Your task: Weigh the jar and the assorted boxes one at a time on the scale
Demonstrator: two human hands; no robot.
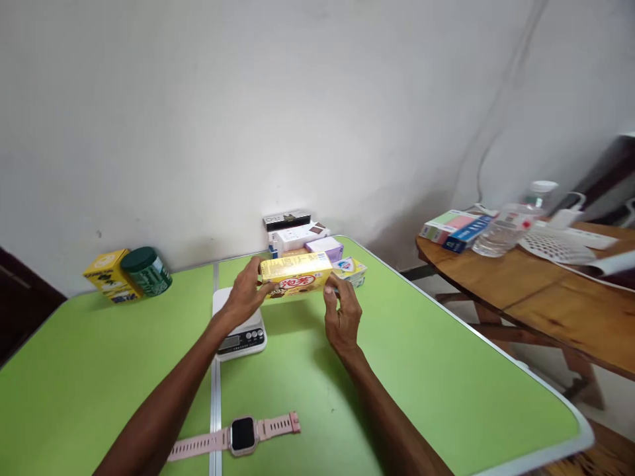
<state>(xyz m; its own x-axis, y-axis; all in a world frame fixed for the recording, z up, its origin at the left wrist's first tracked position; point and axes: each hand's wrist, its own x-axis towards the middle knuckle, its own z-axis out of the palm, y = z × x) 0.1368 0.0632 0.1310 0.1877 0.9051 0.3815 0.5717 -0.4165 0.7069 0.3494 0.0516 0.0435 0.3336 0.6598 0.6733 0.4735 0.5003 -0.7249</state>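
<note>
A long yellow box point(297, 274) with red lettering is held level above the green table, its long side facing me. My left hand point(247, 291) grips its left end, thumb along the front. At the right end, my right hand point(342, 307) has its fingers on the box's lower corner, thumb bent. Below my left forearm sits a white kitchen scale point(243, 337), its dial panel facing me and its plate partly covered by the hand and arm. Nearer to me lies a pink smartwatch point(243, 435) with its strap stretched out flat.
Behind the yellow box, several boxes are stacked by the wall, among them a white box point(300, 237) and a purple box point(326, 246). A yellow carton point(113, 276) and a green canister point(147, 271) stand back left. A wooden table point(540, 311) on the right holds a plastic bottle point(510, 221).
</note>
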